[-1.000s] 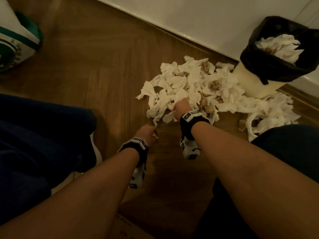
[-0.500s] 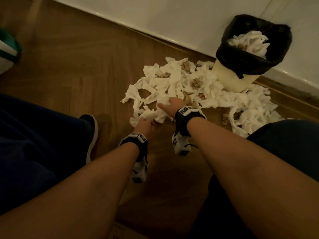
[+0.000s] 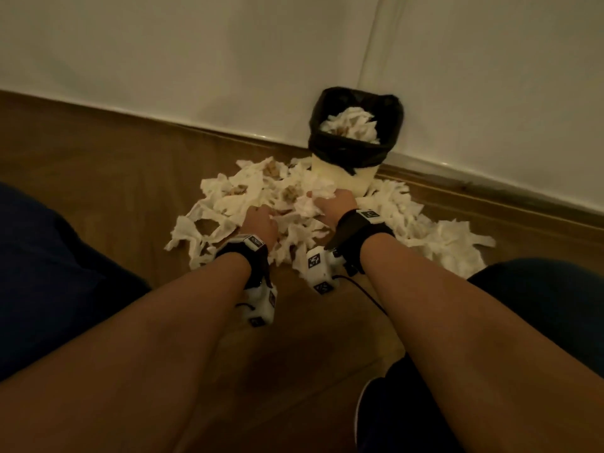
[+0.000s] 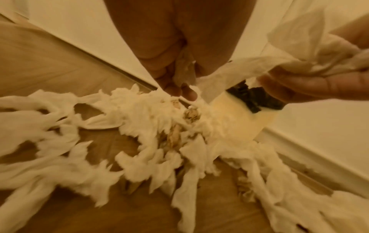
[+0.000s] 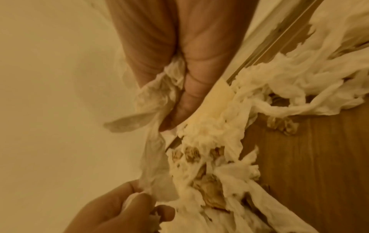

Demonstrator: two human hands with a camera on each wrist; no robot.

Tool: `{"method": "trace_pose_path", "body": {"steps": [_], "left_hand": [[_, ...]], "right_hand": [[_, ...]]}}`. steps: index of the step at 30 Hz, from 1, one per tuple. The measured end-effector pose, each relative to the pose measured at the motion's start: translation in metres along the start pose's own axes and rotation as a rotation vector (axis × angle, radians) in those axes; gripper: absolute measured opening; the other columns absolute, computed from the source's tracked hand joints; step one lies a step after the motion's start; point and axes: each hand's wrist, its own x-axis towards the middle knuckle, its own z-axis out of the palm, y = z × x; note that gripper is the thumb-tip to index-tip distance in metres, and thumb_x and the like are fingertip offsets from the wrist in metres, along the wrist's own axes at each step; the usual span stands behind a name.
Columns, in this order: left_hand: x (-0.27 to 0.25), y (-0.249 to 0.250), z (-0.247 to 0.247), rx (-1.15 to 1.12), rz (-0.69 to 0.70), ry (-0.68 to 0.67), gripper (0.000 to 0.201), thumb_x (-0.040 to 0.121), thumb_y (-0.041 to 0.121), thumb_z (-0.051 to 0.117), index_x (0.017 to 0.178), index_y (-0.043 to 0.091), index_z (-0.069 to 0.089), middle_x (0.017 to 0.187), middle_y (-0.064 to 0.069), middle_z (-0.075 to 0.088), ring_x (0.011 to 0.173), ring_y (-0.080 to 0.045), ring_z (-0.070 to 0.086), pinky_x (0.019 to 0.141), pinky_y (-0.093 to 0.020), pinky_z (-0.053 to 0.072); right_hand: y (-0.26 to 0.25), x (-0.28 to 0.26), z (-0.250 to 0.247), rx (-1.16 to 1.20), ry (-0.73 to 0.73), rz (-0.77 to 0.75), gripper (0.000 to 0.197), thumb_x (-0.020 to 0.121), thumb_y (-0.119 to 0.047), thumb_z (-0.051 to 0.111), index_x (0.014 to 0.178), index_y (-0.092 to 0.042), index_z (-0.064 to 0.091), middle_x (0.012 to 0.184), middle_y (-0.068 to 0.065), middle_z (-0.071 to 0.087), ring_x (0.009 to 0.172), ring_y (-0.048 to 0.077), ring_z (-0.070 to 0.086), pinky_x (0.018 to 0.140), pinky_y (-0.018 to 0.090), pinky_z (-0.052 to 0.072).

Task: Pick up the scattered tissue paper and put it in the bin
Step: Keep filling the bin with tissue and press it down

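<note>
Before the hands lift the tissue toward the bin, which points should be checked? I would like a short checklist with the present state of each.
1. Right hand grips tissue: ok, fingers curl round a wad in the right wrist view.
2. Left hand grips tissue: ok, it pinches a strip.
3. Lifted tissue free of the tissue pile: cannot tell, strips trail down toward it.
4. Bin upright and near: ok, it stands by the wall beyond the right hand.
5. Room in the bin: not ok, tissue already reaches the rim of the black liner.
6. Floor cleared: not ok, much tissue lies around the bin.
</note>
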Motion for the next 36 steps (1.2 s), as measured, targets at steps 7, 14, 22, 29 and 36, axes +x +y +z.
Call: {"method": "trace_pose_path", "body": {"steps": [7, 14, 22, 29, 36], "left_hand": [[0.0, 0.071, -0.03, -0.032, 0.17, 0.011, 0.03, 0.096, 0.009, 0.038, 0.123, 0.007, 0.052, 0.122, -0.02, 0.056, 0.109, -0.037, 0.053, 0.085, -0.036, 0.043], [-0.003, 0.117, -0.062, -0.029, 0.236, 0.016, 0.043, 0.086, 0.003, 0.047, 0.128, 0.01, 0.039, 0.134, -0.018, 0.034, 0.121, -0.035, 0.039, 0.101, -0.039, 0.035], [0.016, 0.148, -0.102, 0.015, 0.346, 0.022, 0.042, 0.092, 0.005, 0.052, 0.132, 0.004, 0.042, 0.136, -0.018, 0.037, 0.122, -0.032, 0.04, 0.097, -0.033, 0.039], [0.059, 0.164, -0.117, -0.058, 0.525, 0.274, 0.033, 0.089, -0.006, 0.042, 0.11, 0.012, 0.06, 0.111, -0.013, 0.038, 0.08, -0.019, 0.041, 0.075, -0.024, 0.039], [0.107, 0.171, -0.107, -0.057, 0.51, 0.268, 0.028, 0.087, 0.003, 0.049, 0.098, 0.023, 0.067, 0.105, -0.009, 0.049, 0.084, -0.02, 0.048, 0.071, -0.024, 0.037]], "right_hand": [[-0.023, -0.036, -0.064, 0.391, 0.133, -0.104, 0.041, 0.09, -0.001, 0.053, 0.129, 0.008, 0.045, 0.13, 0.024, 0.052, 0.116, 0.036, 0.056, 0.065, 0.019, 0.053], [-0.066, -0.071, -0.121, 0.298, 0.343, -0.2, 0.05, 0.096, -0.028, 0.049, 0.141, -0.01, 0.037, 0.143, 0.013, 0.043, 0.13, 0.03, 0.043, 0.104, 0.032, 0.037], [-0.103, -0.049, -0.146, 0.645, 0.45, -0.131, 0.017, 0.094, -0.029, 0.049, 0.103, -0.014, 0.053, 0.072, 0.003, 0.052, 0.056, 0.016, 0.05, 0.046, 0.023, 0.04], [-0.106, 0.005, -0.141, 0.43, 0.483, -0.195, 0.024, 0.093, -0.039, 0.049, 0.081, -0.019, 0.047, 0.078, 0.003, 0.048, 0.064, 0.016, 0.045, 0.057, 0.025, 0.039], [-0.109, 0.057, -0.124, 0.2, 0.567, -0.288, 0.034, 0.092, -0.03, 0.055, 0.113, -0.003, 0.056, 0.112, 0.015, 0.062, 0.101, 0.028, 0.059, 0.084, 0.028, 0.046]]}}
